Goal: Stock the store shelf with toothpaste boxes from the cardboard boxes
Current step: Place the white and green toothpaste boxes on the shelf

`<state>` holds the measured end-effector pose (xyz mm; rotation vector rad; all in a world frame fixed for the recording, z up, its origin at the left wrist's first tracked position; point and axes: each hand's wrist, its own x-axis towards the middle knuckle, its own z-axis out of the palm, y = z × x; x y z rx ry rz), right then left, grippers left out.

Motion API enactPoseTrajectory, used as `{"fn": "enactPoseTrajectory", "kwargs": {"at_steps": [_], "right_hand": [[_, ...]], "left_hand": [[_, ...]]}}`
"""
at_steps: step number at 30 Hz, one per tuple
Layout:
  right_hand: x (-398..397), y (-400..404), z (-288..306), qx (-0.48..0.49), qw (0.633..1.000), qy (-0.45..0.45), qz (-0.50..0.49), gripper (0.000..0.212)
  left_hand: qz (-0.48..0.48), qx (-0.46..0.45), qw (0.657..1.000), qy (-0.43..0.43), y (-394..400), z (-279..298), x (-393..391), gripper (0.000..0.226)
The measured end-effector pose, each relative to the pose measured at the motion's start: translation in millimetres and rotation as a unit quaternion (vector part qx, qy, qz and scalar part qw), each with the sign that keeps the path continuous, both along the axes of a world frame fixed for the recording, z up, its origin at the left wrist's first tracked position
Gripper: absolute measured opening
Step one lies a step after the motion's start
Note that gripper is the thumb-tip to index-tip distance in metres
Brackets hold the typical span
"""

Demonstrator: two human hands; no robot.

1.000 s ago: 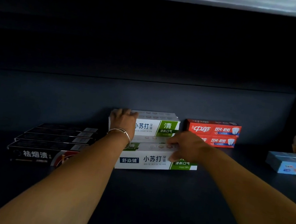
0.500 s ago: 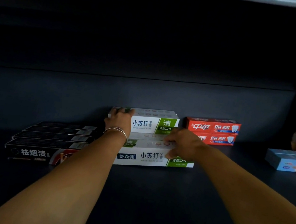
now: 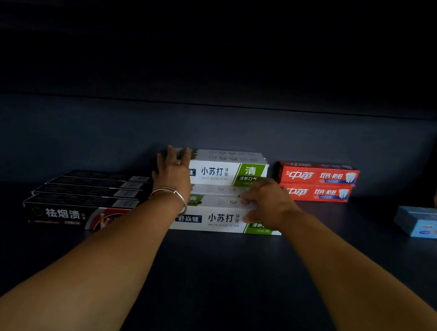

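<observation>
Not much has changed over the last second. The left hand (image 3: 173, 172) is still at the left end of the far white-and-green toothpaste box (image 3: 228, 168), its straightened fingers now reaching a little higher over the box's top edge, a bangle (image 3: 171, 195) on the wrist. The right hand (image 3: 265, 202) stays curled over the right part of the near white-and-green box (image 3: 221, 218), fingertips on top and thumb against its front face. Both boxes sit mid-shelf (image 3: 225, 277) where they were, the far one raised behind the near one. To the left lie the black boxes (image 3: 82, 197), to the right the stacked red boxes (image 3: 318, 182), and a blue box (image 3: 432, 222) far right, all unmoved.
</observation>
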<state>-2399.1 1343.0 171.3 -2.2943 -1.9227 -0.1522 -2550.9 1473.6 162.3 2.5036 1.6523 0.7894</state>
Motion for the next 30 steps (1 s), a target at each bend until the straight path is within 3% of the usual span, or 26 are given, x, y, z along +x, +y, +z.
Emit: {"fn": "enactPoseTrajectory", "kwargs": {"at_steps": [6, 15, 20, 26, 30], "right_hand": [[-7.2, 0.8, -4.9, 0.016, 1.0, 0.002, -0.013, 0.051], [-24.2, -10.8, -6.2, 0.023, 0.994, -0.066, -0.079, 0.04], [-26.4, -25.7, -8.3, 0.027, 0.985, -0.005, -0.169, 0.029], [-29.1, -27.2, -8.8, 0.034, 0.984, 0.031, -0.174, 0.028], [-29.9, -27.1, -10.8, 0.037, 0.984, 0.026, -0.174, 0.028]], "left_hand": [[0.019, -0.034, 0.999, -0.018, -7.7, -3.5, -7.0, 0.077], [0.028, -0.054, 0.998, -0.018, -25.8, -9.3, -12.2, 0.064], [0.055, -0.066, 0.994, -0.07, -43.7, -14.7, -16.2, 0.053], [0.087, -0.123, 0.984, -0.094, -60.5, -16.4, -18.0, 0.053], [0.094, -0.143, 0.98, -0.105, -63.3, -15.3, -19.4, 0.039]]}}
